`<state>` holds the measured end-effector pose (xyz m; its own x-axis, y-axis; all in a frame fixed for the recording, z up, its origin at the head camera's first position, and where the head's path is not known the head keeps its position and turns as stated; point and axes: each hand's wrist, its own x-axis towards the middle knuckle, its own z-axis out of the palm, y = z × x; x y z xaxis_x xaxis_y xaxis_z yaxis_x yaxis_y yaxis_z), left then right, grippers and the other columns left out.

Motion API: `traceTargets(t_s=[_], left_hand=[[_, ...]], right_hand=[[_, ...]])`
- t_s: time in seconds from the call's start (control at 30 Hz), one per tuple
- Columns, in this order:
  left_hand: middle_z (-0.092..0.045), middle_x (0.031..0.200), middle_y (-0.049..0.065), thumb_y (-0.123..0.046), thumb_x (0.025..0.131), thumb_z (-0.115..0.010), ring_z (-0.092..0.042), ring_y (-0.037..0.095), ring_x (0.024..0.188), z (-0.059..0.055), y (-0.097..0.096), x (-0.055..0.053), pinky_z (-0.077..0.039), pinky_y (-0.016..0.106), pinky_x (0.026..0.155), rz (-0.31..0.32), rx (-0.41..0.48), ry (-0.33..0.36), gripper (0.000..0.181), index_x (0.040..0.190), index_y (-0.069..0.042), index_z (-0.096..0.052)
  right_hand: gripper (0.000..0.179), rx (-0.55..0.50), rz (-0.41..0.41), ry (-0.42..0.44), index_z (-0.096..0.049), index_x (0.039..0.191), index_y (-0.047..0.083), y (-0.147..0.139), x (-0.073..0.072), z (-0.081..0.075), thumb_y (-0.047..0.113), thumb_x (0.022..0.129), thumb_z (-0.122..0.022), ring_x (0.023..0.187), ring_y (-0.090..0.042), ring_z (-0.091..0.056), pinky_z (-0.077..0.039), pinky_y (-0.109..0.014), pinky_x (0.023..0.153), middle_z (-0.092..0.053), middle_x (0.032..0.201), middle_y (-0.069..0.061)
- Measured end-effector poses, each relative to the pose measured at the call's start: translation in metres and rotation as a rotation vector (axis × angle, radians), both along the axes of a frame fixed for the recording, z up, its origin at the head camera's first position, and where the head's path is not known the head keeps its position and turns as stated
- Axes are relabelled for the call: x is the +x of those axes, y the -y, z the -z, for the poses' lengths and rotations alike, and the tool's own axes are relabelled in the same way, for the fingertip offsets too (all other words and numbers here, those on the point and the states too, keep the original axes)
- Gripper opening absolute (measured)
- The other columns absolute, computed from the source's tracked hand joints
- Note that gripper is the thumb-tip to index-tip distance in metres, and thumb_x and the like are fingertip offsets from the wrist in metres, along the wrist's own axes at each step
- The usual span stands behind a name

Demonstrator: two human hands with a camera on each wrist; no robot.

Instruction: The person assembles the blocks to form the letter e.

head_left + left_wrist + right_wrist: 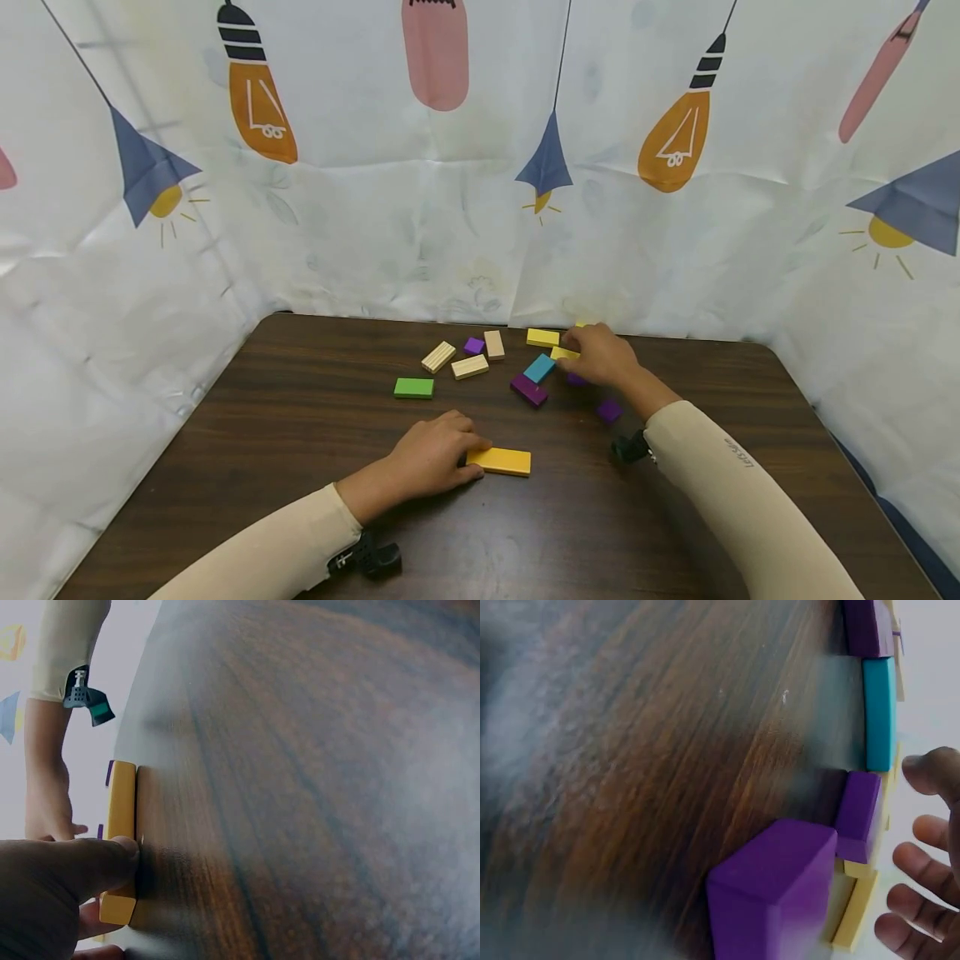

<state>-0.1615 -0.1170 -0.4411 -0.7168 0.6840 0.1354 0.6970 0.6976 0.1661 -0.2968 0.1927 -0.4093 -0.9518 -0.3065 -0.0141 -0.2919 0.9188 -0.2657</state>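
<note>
My left hand (435, 454) pinches the left end of a long orange-yellow block (504, 462) lying on the table. In the left wrist view the thumb presses one side of that block (120, 802), with fingers partly hidden beyond. Farther back, my right hand (600, 354) hovers over a yellow block (564, 353); its fingers look spread and hold nothing in the right wrist view. Near it lie a blue block (539, 367), a dark purple block (528, 390), another yellow block (542, 337) and a purple block (610, 411) by the wrist.
Left of these on the dark wooden table (300, 433) lie a green block (414, 388), a small purple block (474, 346) and several pale wooden blocks (470, 367). A printed white curtain (360, 233) hangs along the table's back edge and sides.
</note>
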Motion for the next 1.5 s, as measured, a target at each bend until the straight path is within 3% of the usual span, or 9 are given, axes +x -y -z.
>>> traceTargets(t_s=[0.5, 0.73, 0.9, 1.2, 1.5], left_hand=[[-0.066, 0.100, -0.007, -0.041, 0.088, -0.080, -0.060, 0.016, 0.102, 0.000, 0.001, 0.000, -0.053, 0.032, 0.065, -0.006, -0.001, -0.007, 0.032, 0.114, -0.022, -0.079], [-0.066, 0.102, -0.006, -0.042, 0.089, -0.080, -0.060, 0.016, 0.102, 0.002, -0.001, -0.001, -0.054, 0.033, 0.066, 0.005, 0.002, -0.012, 0.032, 0.114, -0.021, -0.079], [-0.066, 0.106, -0.004, -0.042, 0.089, -0.080, -0.059, 0.017, 0.105, 0.002, 0.000, -0.002, -0.054, 0.033, 0.068, -0.005, 0.005, 0.000, 0.032, 0.113, -0.021, -0.079], [-0.067, 0.116, -0.003, -0.042, 0.089, -0.080, -0.060, 0.019, 0.113, 0.001, 0.001, -0.001, -0.057, 0.039, 0.076, -0.005, 0.010, 0.012, 0.033, 0.114, -0.021, -0.078], [-0.067, 0.120, -0.002, -0.044, 0.090, -0.078, -0.059, 0.020, 0.116, 0.000, 0.002, -0.003, -0.056, 0.042, 0.077, -0.010, -0.016, 0.018, 0.034, 0.116, -0.022, -0.077]], right_hand=[[0.044, 0.052, 0.022, 0.034, -0.069, 0.129, 0.010, 0.004, -0.011, 0.013, 0.035, 0.092, -0.069, 0.108, -0.032, -0.063, -0.055, -0.052, 0.080, -0.070, 0.121, -0.009], [0.042, -0.006, 0.064, 0.002, -0.069, 0.125, 0.009, -0.002, -0.009, 0.005, 0.035, 0.092, -0.071, 0.101, -0.028, -0.063, -0.055, -0.049, 0.074, -0.070, 0.115, -0.010], [0.037, -0.060, 0.025, -0.055, -0.070, 0.120, 0.009, -0.005, -0.007, -0.002, 0.034, 0.092, -0.072, 0.091, -0.024, -0.063, -0.053, -0.045, 0.070, -0.070, 0.108, -0.008], [0.037, -0.040, -0.051, -0.035, -0.071, 0.121, 0.014, -0.004, 0.017, -0.007, 0.034, 0.090, -0.074, 0.102, -0.023, -0.065, -0.054, -0.048, 0.080, -0.070, 0.116, -0.004], [0.032, -0.015, -0.143, -0.045, -0.073, 0.115, 0.017, -0.005, 0.048, -0.004, 0.034, 0.088, -0.079, 0.092, -0.017, -0.062, -0.053, -0.041, 0.070, -0.069, 0.110, -0.001]])
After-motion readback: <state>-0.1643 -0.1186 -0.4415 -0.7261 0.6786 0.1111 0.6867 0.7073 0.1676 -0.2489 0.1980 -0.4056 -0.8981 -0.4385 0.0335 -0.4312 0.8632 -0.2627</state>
